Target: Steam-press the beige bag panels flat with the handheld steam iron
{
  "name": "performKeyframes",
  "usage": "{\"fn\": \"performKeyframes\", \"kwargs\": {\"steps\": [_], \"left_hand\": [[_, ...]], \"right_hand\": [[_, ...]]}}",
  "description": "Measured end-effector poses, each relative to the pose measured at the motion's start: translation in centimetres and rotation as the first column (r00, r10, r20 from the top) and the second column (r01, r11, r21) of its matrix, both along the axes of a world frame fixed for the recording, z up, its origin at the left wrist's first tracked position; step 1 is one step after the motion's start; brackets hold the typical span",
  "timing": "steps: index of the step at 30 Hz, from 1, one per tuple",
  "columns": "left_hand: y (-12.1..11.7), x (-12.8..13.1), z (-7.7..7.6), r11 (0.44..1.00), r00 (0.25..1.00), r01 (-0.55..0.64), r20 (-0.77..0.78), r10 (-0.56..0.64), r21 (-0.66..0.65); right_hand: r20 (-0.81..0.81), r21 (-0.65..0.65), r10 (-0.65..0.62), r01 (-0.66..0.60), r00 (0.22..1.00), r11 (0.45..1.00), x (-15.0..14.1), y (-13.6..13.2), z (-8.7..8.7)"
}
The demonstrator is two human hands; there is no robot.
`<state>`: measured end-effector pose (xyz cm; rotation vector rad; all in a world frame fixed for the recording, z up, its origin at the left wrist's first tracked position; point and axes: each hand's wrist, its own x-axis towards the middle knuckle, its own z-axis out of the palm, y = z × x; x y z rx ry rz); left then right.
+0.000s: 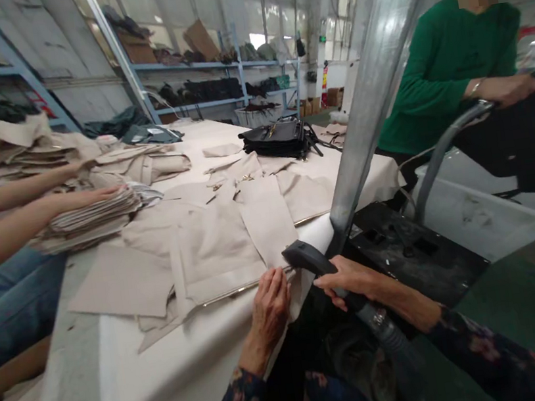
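Note:
My right hand (348, 279) is wrapped round the black curved handle of a vacuum hose (312, 255). Its nozzle end meets the edge of a beige bag piece (219, 247) that has a metal zipper (235, 292) along its near side. Beside the nozzle, my left hand (270, 306) grips this zippered edge with its fingers pressed together; the fingertips are partly hidden. A grey ribbed hose runs down from the handle toward my lap. More beige panels, among them a flat one (122, 280), lie overlapped around the bag piece on the cloth-covered table (147, 370).
At the left, a person's hands (81, 199) rest on stacked beige pieces (95, 218). A black bag (278, 138) lies farther back. A slanting metal post (372, 93) rises by the table's right edge. A person in green (448, 69) handles black material near a white bin (476, 197).

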<state>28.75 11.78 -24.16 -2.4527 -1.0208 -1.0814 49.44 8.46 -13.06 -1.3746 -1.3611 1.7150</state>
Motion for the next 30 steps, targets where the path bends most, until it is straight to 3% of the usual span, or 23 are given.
{"fn": "performKeyframes", "kwargs": {"steps": [3, 7, 10, 12, 14, 16, 17, 19, 21, 23, 25, 28, 30], "left_hand": [[0.0, 0.0, 0.2, 1.000, 1.000, -0.015, -0.009, 0.015, 0.015], [-0.7, 0.1, 1.5, 1.000, 1.000, -0.012, -0.001, 0.012, -0.009], [-2.5, -0.6, 2.9, 1.000, 0.997, -0.016, 0.075, 0.017, -0.017], [-4.1, -1.9, 3.5, 0.996, 0.976, -0.089, 0.201, 0.083, 0.020], [-5.4, -3.9, 3.9, 0.961, 0.878, -0.274, 0.402, 0.261, -0.024], [-6.0, -6.3, 4.1, 0.861, 0.617, -0.437, 0.610, 0.498, -0.261], [-6.0, -7.6, 4.2, 0.797, 0.447, -0.433, 0.667, 0.596, -0.421], [-5.2, -9.9, 4.4, 0.707, 0.152, -0.254, 0.694, 0.703, -0.660], [-3.9, -11.5, 4.7, 0.689, 0.005, 0.008, 0.689, 0.724, -0.724], [-2.7, -12.2, 5.2, 0.687, -0.036, 0.235, 0.700, 0.714, -0.688], [-2.0, -12.2, 5.6, 0.677, -0.055, 0.383, 0.716, 0.696, -0.629], [-1.9, -12.1, 5.9, 0.672, -0.069, 0.465, 0.733, 0.677, -0.577], [-2.2, -12.3, 5.8, 0.672, -0.031, 0.456, 0.744, 0.667, -0.584]], "right_hand": [[0.041, 0.059, -0.067, 0.064, 0.997, 0.996, -0.1, 1.7, 0.4], [0.021, 0.139, -0.141, 0.137, 0.990, 0.981, 0.8, 2.7, 2.2], [0.054, 0.104, -0.058, 0.052, 0.997, 0.993, 1.1, 2.4, 2.5], [0.065, 0.060, 0.060, -0.064, 0.996, 0.996, 0.9, 1.8, 1.9], [0.047, 0.045, 0.179, -0.181, 0.983, 0.982, 0.3, 1.2, 1.1], [0.028, 0.047, 0.269, -0.270, 0.963, 0.962, -1.0, 0.7, 0.7], [0.022, 0.049, 0.304, -0.305, 0.952, 0.951, -1.7, 0.6, 0.7], [0.014, 0.039, 0.356, -0.356, 0.935, 0.934, -3.5, 0.5, 1.1], [0.001, 0.018, 0.386, -0.386, 0.922, 0.922, -5.4, 0.7, 1.7], [0.002, -0.003, 0.406, -0.406, 0.914, 0.914, -7.2, 1.1, 2.1], [0.007, -0.016, 0.442, -0.442, 0.897, 0.897, -8.9, 1.4, 2.2], [-0.031, -0.043, 0.477, -0.478, 0.878, 0.877, -11.2, 1.9, 2.1], [-0.034, -0.076, 0.471, -0.472, 0.881, 0.878, -12.5, 2.1, 2.2]]}}
